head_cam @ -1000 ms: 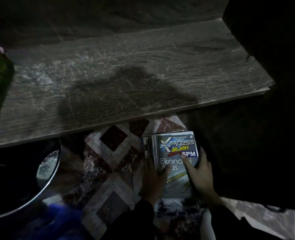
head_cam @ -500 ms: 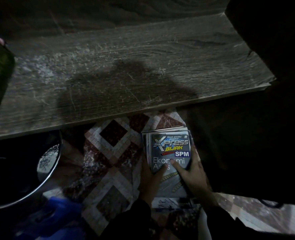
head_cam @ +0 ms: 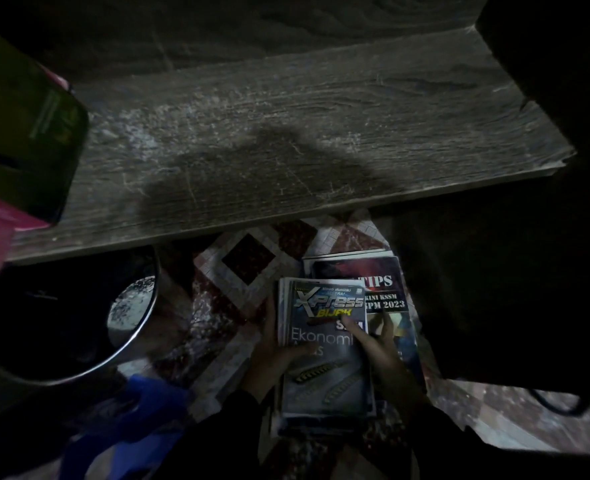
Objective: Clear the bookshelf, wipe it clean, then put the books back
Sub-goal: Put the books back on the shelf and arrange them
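While both hands clasp it, the thin stack of grey-blue paperback workbooks (head_cam: 324,372) stays close to the person. The left hand (head_cam: 272,355) wraps its left edge, thumb across the cover, and the right hand (head_cam: 380,355) grips the right edge, index finger on the title. Just beyond, partly underneath, lies a dark red-and-black revision book (head_cam: 373,282). Farther ahead runs the dusty grey wooden shelf board (head_cam: 286,133). The stack's long axis points at the board's front edge, so a forward lift by both hands should reach it.
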`<control>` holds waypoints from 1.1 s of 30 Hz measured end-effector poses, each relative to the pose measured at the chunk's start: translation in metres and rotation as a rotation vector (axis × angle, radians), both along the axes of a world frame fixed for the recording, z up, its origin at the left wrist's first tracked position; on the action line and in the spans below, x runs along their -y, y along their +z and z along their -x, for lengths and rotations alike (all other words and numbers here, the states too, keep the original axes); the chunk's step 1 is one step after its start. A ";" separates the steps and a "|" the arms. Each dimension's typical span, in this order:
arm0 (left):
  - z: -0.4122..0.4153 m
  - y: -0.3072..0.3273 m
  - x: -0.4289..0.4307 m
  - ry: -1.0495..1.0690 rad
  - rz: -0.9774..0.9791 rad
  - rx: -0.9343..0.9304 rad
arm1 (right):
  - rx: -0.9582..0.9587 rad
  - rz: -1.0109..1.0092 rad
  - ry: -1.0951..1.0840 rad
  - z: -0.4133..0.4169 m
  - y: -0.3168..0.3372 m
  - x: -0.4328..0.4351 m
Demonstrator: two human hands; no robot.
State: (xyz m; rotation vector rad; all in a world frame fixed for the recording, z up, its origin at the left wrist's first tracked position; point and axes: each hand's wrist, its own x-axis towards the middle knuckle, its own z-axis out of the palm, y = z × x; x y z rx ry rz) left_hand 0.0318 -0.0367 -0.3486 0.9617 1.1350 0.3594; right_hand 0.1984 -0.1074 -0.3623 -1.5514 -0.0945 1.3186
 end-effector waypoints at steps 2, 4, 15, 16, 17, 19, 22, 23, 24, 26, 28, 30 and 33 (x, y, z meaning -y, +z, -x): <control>0.010 0.009 0.001 -0.035 0.076 -0.021 | -0.062 -0.067 -0.004 0.007 0.006 0.002; 0.020 0.020 0.004 0.005 0.207 0.003 | -0.101 -0.099 0.030 0.013 0.012 0.009; 0.028 0.090 -0.005 -0.131 0.022 -0.025 | 0.253 -0.074 0.381 0.037 0.076 0.018; 0.030 0.102 -0.004 -0.147 0.008 -0.011 | 0.260 -0.075 0.373 0.039 0.089 0.020; 0.033 0.114 -0.003 -0.145 0.001 0.005 | 0.265 -0.075 0.370 0.041 0.104 0.022; 0.040 0.141 0.003 -0.142 -0.013 0.026 | 0.265 -0.082 0.372 0.044 0.139 0.026; 0.051 0.191 0.016 -0.161 -0.067 0.041 | 0.298 -0.111 0.432 0.048 0.196 0.039; 0.054 0.210 0.021 -0.150 -0.105 0.060 | 0.309 -0.126 0.456 0.049 0.216 0.045; 0.057 0.228 0.026 -0.134 -0.144 0.080 | 0.305 -0.159 0.469 0.051 0.235 0.051; 0.063 0.265 0.033 -0.097 -0.222 0.110 | 0.290 -0.267 0.460 0.052 0.271 0.056; 0.067 0.295 0.032 -0.077 -0.335 0.139 | 0.289 -0.372 0.482 0.052 0.303 0.050; 0.069 0.322 0.024 -0.049 -0.503 0.158 | 0.280 -0.465 0.481 0.049 0.331 0.033; 0.070 0.352 0.006 0.049 -0.814 0.127 | 0.314 -0.604 0.509 0.044 0.364 -0.013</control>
